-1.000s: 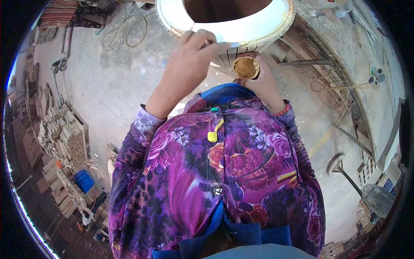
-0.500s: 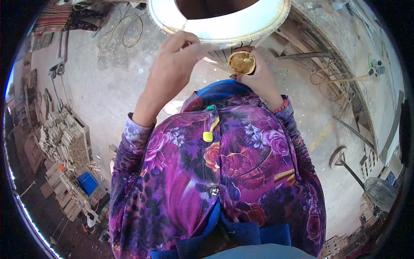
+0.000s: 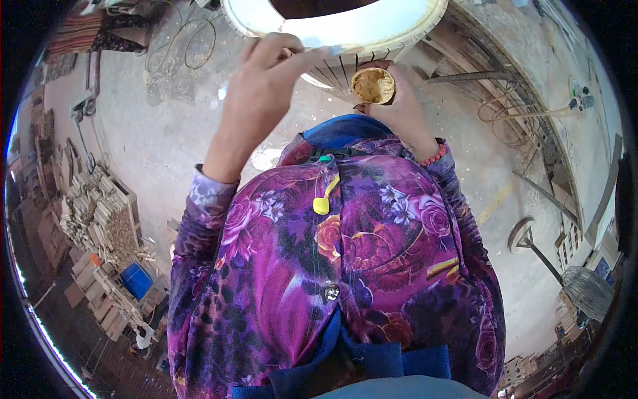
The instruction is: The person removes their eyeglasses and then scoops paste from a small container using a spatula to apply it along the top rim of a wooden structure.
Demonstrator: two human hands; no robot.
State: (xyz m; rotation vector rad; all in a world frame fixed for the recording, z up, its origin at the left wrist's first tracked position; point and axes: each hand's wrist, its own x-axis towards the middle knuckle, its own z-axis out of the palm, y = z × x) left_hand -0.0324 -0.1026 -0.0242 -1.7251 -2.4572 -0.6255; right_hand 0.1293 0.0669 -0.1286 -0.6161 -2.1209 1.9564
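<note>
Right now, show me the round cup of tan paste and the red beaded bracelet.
Round cup of tan paste (image 3: 392, 87), head view: on the right side of its rim.
Red beaded bracelet (image 3: 438, 155), head view: on its visible beads.

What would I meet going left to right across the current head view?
Blue container, left hand, round cup with tan contents, red beaded bracelet, yellow streak on the floor.
</note>
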